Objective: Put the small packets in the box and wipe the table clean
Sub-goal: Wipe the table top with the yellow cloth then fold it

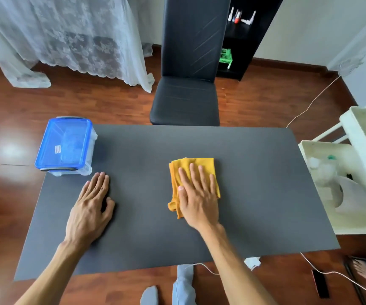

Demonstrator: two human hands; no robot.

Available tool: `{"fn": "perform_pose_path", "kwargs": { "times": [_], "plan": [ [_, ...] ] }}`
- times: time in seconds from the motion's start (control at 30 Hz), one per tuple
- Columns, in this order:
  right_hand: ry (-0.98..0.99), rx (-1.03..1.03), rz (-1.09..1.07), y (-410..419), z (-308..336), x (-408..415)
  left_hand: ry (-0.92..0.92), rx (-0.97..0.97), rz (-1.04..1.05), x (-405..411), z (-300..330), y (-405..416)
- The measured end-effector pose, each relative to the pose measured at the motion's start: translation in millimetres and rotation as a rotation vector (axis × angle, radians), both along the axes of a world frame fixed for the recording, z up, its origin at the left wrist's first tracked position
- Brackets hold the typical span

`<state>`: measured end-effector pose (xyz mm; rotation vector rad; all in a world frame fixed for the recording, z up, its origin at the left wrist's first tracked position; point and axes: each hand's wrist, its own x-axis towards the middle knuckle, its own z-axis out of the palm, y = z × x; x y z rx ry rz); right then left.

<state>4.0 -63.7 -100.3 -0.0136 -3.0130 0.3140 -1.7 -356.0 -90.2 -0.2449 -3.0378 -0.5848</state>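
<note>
Cloth (194, 170), one yellow folded piece, lies near the middle of the dark table (254, 183), a little to the right. The right hand (197, 194) presses flat on it, fingers spread and palm down, pinning it rather than clenching it. The left hand (92, 203) rests flat and empty on the bare tabletop to the left, fingers extended, holding nothing. At the far left corner stands one clear box (67, 148), its blue lid (63, 144) closed; pale shapes show through the lid, though whether they are the packets cannot be told. No loose packets lie on the table, so the packing step looks done and the wiping step is in hand. The next move likely calls for sliding the cloth under steady downward pressure across the uncovered stretches, working toward the edges and around the box. Beyond the far edge stands one black chair (188, 84), and one white cart (353, 172) sits at the right.
</note>
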Motion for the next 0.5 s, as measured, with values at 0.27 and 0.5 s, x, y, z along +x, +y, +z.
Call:
{"fn": "perform_pose_path", "kwargs": {
  "times": [0.27, 0.5],
  "plan": [
    [-0.173, 0.017, -0.022, 136, 12, 56, -0.058, -0.056, 0.037, -21, 0, 38],
    [-0.074, -0.004, 0.025, 29, 6, -102, -0.063, -0.133, 0.010, -31, -7, 41]
  ]
}}
